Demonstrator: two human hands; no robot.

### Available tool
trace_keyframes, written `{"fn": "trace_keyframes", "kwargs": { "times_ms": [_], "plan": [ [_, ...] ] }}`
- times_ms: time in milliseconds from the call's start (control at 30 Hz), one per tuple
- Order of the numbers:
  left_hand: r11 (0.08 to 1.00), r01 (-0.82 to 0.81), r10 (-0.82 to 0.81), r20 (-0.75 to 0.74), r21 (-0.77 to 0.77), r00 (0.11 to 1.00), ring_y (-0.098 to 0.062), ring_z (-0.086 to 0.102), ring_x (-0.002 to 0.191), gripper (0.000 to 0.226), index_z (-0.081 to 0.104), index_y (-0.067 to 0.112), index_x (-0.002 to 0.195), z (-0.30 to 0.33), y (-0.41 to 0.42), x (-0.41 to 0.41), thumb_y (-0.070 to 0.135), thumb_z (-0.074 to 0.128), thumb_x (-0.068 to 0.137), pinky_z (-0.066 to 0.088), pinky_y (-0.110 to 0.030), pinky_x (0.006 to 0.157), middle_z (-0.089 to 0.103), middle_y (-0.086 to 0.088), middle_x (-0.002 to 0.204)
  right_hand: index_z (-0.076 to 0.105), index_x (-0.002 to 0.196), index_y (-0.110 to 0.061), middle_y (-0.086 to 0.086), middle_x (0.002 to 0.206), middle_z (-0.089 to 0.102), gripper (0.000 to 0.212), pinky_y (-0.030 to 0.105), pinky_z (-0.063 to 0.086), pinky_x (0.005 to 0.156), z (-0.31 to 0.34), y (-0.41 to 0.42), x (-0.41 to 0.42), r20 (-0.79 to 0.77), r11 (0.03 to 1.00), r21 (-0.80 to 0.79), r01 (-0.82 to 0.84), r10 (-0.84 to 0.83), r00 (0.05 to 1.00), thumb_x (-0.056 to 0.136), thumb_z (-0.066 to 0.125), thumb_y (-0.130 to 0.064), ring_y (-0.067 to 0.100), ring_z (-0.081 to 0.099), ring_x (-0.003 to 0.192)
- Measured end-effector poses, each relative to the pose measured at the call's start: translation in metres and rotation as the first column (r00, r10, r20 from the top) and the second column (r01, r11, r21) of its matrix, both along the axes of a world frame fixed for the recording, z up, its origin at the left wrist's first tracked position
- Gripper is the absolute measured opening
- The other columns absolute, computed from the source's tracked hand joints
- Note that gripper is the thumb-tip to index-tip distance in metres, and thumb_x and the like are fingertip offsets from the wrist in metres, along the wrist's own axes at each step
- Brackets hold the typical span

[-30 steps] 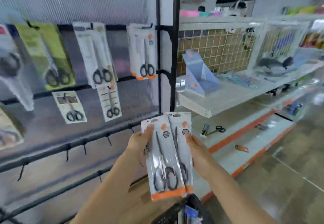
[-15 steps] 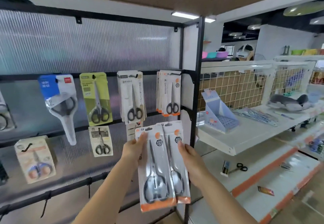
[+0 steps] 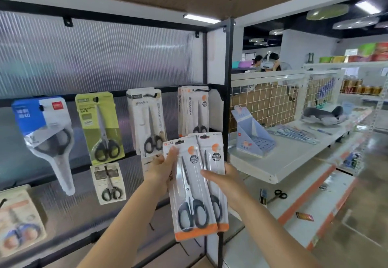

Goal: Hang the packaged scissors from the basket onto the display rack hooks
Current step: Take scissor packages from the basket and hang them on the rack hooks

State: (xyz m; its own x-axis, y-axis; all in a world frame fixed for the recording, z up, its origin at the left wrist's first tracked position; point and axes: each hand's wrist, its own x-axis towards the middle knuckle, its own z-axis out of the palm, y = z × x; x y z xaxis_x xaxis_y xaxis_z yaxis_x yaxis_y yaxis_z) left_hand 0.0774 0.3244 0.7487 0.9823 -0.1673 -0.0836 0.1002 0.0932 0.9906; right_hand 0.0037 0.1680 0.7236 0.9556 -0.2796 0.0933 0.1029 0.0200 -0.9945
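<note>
Head view, nearest first: the left hand [image 3: 162,168] pinches the left edge of the front scissors pack [image 3: 192,185], thumb on its face, and the right hand [image 3: 220,180] holds the second scissors pack [image 3: 217,162] just behind it, fingers laid across both cards. The two packs overlap, upright, in front of the display rack's black corner post [image 3: 227,99]. Each has an orange strip at the bottom and an orange dot over a round black sticker whose print is too small to read; the left hand covers most of the sideways lettering on the front card.

Behind them a stack of matching packs [image 3: 194,112] hangs on the top rail [image 3: 63,97], its card reading "SCISSORS" sideways; how many cards are in it cannot be counted. Leftward on the same rail hang a white pack [image 3: 147,120], a green pack [image 3: 98,125] printed "scissors" and "grip", and a blue-and-white pack [image 3: 42,125] with a red logo and unreadable characters. Lower down hang a small pack [image 3: 108,182] and a beige pack [image 3: 19,219] cut off by the picture's edge. A third small card is mostly hidden behind the left hand.

Farther right, a loose pair of scissors [image 3: 278,195] lies on the white lower shelf [image 3: 304,204].
</note>
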Motion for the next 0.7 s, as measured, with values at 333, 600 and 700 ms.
{"fn": "trace_keyframes", "kwargs": {
  "times_ms": [333,600,700],
  "plan": [
    [0.954,0.244,-0.256,-0.049,-0.176,0.966,-0.024,0.071,0.080,0.020,0.064,0.008,0.109,-0.009,-0.033,-0.001,0.009,0.058,0.090,0.058,-0.037,0.067,0.073,-0.012,0.097,0.069,0.103,-0.016,-0.001,0.099,0.074,0.025,0.032,0.054,0.084,0.014,-0.054,0.039,0.124,0.998,0.055,-0.034,0.027,0.992,0.080,0.073,-0.009,0.019,0.069,0.097],
    [0.973,0.143,-0.141,0.025,-0.180,0.990,-0.021,0.072,0.073,0.014,0.067,0.016,0.100,-0.004,-0.055,0.010,0.014,0.055,0.093,0.056,-0.031,0.055,0.075,-0.007,0.089,0.063,0.107,-0.025,-0.011,0.106,0.066,0.017,0.024,0.047,0.083,0.040,-0.080,0.075,0.147,1.000,-0.014,0.020,-0.017,0.989,0.092,0.059,-0.032,0.006,0.060,0.100],
    [0.965,0.108,-0.098,0.052,-0.238,0.994,-0.019,0.071,0.064,0.017,0.068,0.014,0.098,0.003,-0.053,0.018,0.012,0.051,0.095,0.054,-0.027,0.048,0.075,-0.007,0.082,0.063,0.100,-0.027,-0.010,0.099,0.066,0.008,0.029,0.047,0.087,0.055,-0.090,0.091,0.167,0.999,0.005,0.050,-0.050,0.985,0.093,0.058,-0.029,0.007,0.060,0.095]
  ]
}}
